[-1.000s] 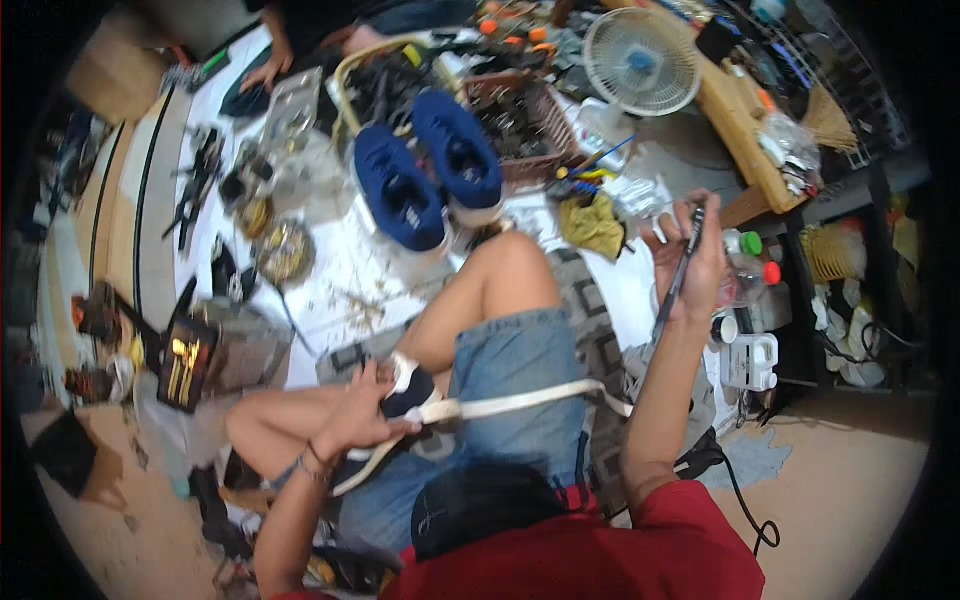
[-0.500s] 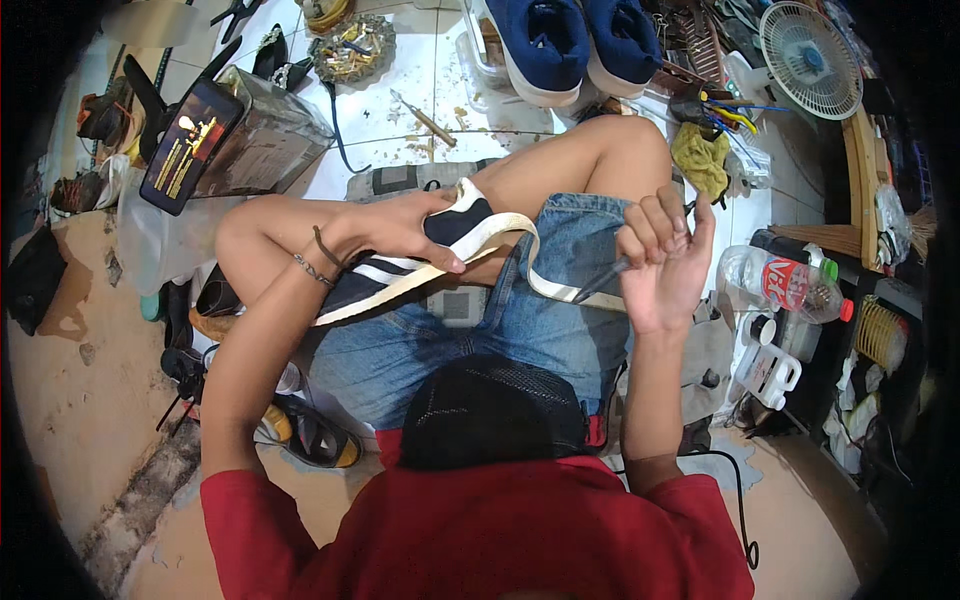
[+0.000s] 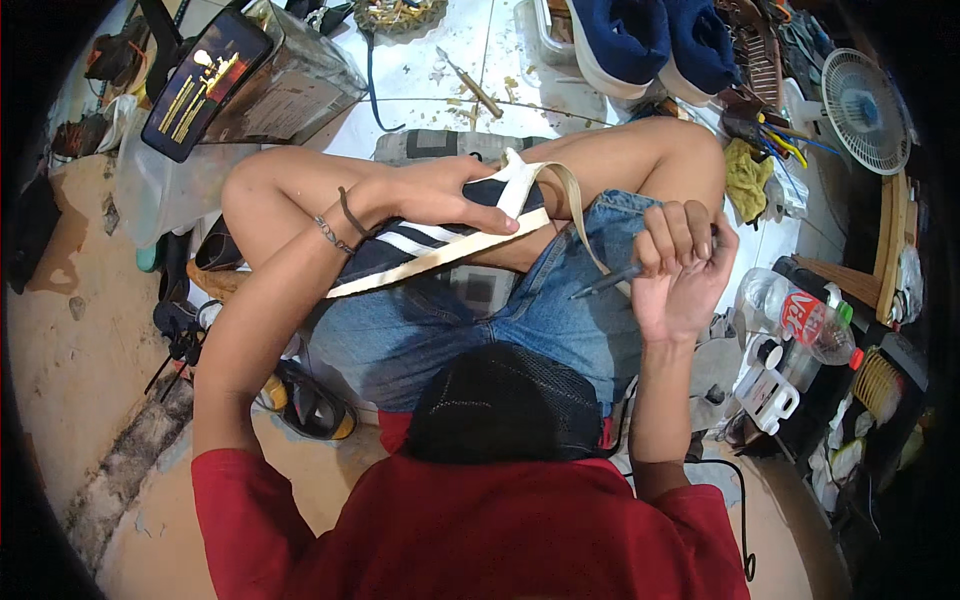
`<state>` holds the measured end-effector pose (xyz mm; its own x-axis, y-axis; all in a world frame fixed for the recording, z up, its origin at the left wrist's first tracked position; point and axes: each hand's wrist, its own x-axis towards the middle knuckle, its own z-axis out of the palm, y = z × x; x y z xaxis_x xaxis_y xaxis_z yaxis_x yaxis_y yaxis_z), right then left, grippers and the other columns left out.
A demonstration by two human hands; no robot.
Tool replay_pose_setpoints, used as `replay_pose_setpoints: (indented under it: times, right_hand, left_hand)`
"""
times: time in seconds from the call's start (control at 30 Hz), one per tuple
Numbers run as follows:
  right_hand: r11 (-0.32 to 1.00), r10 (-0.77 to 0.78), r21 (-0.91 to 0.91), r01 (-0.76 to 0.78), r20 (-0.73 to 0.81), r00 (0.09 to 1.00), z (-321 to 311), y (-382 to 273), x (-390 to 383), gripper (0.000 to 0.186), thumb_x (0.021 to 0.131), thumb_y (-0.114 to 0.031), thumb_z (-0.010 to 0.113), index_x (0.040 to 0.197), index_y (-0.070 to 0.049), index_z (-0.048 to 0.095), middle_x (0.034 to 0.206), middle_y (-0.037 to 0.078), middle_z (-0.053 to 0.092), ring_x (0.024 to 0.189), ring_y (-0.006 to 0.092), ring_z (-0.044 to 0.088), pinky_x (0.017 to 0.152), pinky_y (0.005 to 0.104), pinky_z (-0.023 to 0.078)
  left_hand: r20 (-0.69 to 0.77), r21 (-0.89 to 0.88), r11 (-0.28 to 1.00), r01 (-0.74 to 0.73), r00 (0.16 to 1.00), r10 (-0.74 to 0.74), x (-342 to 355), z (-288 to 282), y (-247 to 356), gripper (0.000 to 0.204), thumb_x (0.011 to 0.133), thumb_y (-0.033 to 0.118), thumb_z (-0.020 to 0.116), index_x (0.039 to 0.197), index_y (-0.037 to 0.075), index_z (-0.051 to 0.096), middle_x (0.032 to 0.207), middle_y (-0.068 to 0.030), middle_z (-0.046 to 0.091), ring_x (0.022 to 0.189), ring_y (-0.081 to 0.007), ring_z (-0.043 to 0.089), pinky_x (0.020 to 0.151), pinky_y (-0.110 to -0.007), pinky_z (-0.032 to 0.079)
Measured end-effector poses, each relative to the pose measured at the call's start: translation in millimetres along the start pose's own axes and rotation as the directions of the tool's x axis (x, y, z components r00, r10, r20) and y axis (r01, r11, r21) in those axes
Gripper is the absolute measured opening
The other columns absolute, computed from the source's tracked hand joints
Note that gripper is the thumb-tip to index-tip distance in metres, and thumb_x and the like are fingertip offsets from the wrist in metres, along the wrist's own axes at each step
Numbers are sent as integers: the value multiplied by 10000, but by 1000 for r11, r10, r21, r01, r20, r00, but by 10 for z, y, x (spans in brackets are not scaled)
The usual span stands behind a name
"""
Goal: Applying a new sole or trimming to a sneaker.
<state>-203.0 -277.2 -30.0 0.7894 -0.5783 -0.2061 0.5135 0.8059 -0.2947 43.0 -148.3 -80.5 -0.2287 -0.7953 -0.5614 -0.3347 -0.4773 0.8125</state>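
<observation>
I grip a dark navy and white striped sneaker (image 3: 405,245) over my lap with my left hand (image 3: 438,195), thumb along its pale sole edge. A long cream strip (image 3: 576,210) loops from the sneaker down to the right across the denim shorts (image 3: 535,330). My right hand (image 3: 680,270), palm up with curled fingers, holds a dark pen-like tool (image 3: 607,284) whose tip points down-left over the shorts, near the strip. Part of the strip is hidden behind that hand.
A phone (image 3: 206,84) leans on a metal tin (image 3: 300,85). Blue shoes (image 3: 620,35), a knife (image 3: 470,82) and shavings lie ahead. On the right are a fan (image 3: 865,110), a yellow cloth (image 3: 745,178), bottles (image 3: 778,310) and a white jug (image 3: 770,400).
The head view has shifted and steadied. My right hand has turned the tool from upright to low and slanting. The strip's loop stands higher beside the sneaker, which my left hand still grips.
</observation>
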Motion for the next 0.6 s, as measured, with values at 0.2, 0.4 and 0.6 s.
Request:
replay_pose_setpoints:
  times: [0.2,0.4,0.6]
  right_hand:
    - [933,34,-360,-14,49,998,-52,218,18,649,1019,-507,283,554,-81,436,843,106,451,814,175,414,643,215,350]
    - [732,130,-679,-61,52,990,-347,144,63,872,975,-575,91,765,78,630,811,208,637,670,272,624,589,317,528]
    - [445,75,-871,209,269,960,-358,322,153,154,796,-61,759,847,44,659,783,139,678,665,184,665,643,309,557]
  left_hand:
    - [-36,40,999,-36,999,38,-1,38,-14,543,883,490,673,1030,-33,661,829,-125,673,784,-187,594,760,-329,470]
    - [-87,88,992,-86,992,94,15,52,-19,574,892,480,659,1081,-62,652,866,-193,688,782,-224,613,772,-360,477]
    - [-83,9,1000,-25,996,25,7,27,-20,567,895,453,645,1090,-79,645,947,-258,678,861,-316,643,811,-387,474]
